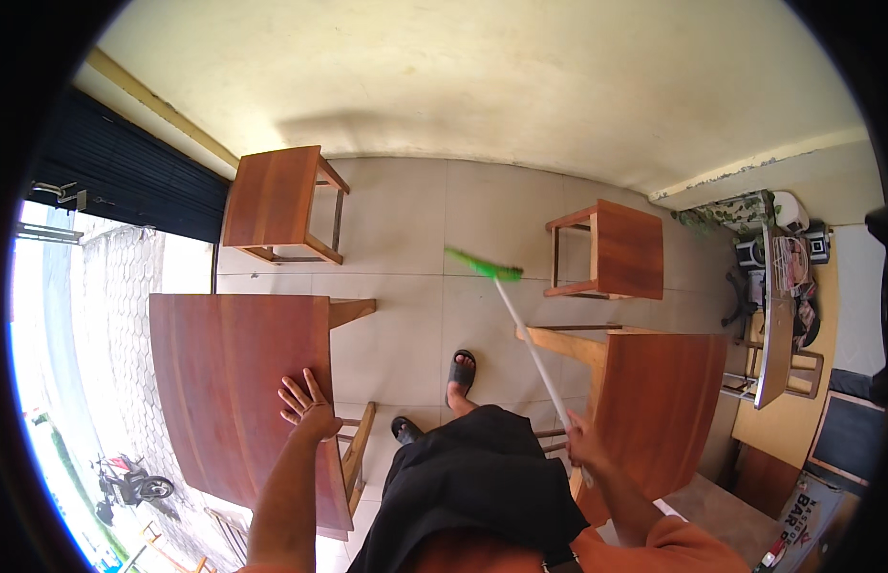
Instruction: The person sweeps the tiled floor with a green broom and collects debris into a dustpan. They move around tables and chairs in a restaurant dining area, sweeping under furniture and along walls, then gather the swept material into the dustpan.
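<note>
My right hand [584, 445] is closed around the white handle [533, 344] of a broom. The broom's green head [484, 266] is at the tiled floor [393, 222] ahead of my feet, slightly blurred. My left hand [309, 408] lies with fingers spread on the wooden table [236, 379] to my left, near its right edge. A second wooden table [655, 415] stands on my right, close beside my right forearm. My feet, in black sandals [463, 369], are on the floor between the two tables.
One wooden stool [272, 200] stands ahead left, another [630, 247] ahead right. A yellowish wall [487, 79] closes off the far side. At left are a dark roller shutter [136, 172] and a motorcycle [132, 487] outside. A cluttered desk [773, 422] stands at far right.
</note>
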A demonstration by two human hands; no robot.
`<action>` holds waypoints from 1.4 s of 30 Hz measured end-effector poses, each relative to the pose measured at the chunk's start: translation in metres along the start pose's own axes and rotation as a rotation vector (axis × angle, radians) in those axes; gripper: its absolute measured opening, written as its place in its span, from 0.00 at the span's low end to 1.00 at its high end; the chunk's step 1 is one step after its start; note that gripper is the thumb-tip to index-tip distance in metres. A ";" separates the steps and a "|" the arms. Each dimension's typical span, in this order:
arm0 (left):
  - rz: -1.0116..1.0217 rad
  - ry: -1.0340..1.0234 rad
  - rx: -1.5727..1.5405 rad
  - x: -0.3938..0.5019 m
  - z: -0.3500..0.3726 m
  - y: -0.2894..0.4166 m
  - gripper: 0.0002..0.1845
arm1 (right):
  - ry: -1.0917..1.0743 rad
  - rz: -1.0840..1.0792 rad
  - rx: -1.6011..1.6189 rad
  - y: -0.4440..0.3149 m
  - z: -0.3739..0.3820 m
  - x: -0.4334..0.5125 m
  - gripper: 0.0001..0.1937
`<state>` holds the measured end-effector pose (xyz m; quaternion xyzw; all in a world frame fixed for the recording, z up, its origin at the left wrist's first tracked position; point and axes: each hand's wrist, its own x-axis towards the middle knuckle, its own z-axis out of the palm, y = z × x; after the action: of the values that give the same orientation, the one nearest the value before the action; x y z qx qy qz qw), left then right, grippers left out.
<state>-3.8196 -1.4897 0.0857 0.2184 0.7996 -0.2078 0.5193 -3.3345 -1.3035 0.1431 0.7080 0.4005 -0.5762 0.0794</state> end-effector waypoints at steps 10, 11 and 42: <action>-0.045 0.175 -0.052 -0.028 -0.011 0.019 0.63 | 0.172 -0.254 -0.412 -0.193 0.041 0.267 0.24; -0.058 0.162 -0.033 -0.028 -0.012 0.020 0.63 | 0.165 -0.213 -0.407 -0.175 0.049 0.272 0.25; 0.052 0.258 -0.039 -0.042 0.008 0.005 0.65 | -0.097 0.102 0.321 0.191 0.233 -0.002 0.25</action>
<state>-3.7957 -1.4954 0.1205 0.2540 0.8578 -0.1488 0.4214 -3.3839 -1.5661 0.0029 0.7025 0.2626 -0.6614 0.0139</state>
